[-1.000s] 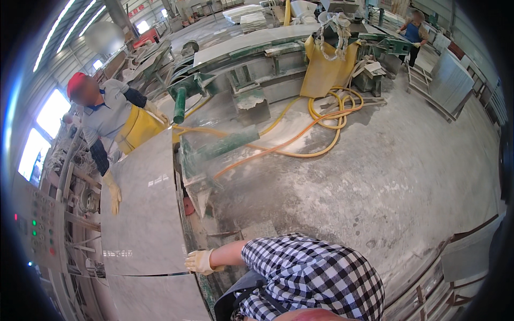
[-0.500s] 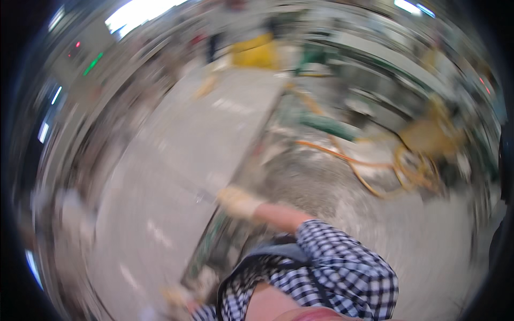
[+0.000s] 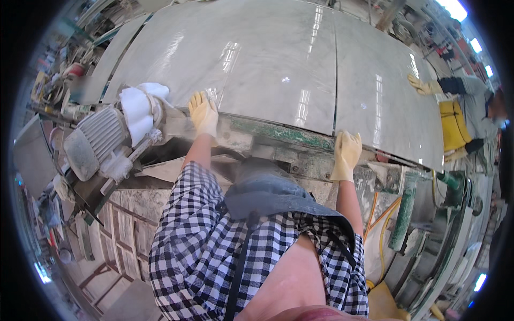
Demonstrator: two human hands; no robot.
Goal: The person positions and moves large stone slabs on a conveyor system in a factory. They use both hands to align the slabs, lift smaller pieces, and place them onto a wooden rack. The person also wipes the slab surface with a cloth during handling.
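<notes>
Large grey polished stone slabs (image 3: 267,69) lie flat side by side in front of me, with a dark seam between them. My left hand (image 3: 203,114), in a cream rubber glove, rests at the near edge, its fingers stretched onto the slab surface. My right hand (image 3: 347,152), gloved alike, is at the near edge of the right-hand slab (image 3: 393,80), just right of the seam, fingers bent over the edge. Beneath the slabs runs a worn green metal rail (image 3: 284,132).
A dusty ribbed motor (image 3: 99,140) with a white cloth (image 3: 140,109) stands left of my left hand. At the far right a co-worker's gloved hand (image 3: 423,85) touches the slab; that person wears a yellow apron (image 3: 454,124). Orange hoses (image 3: 383,214) hang below right.
The blurred view has swung round, so the slabs now lie across in front of me. Both gloved hands are now clearly seen at the near edge; the co-worker appears at the right.
</notes>
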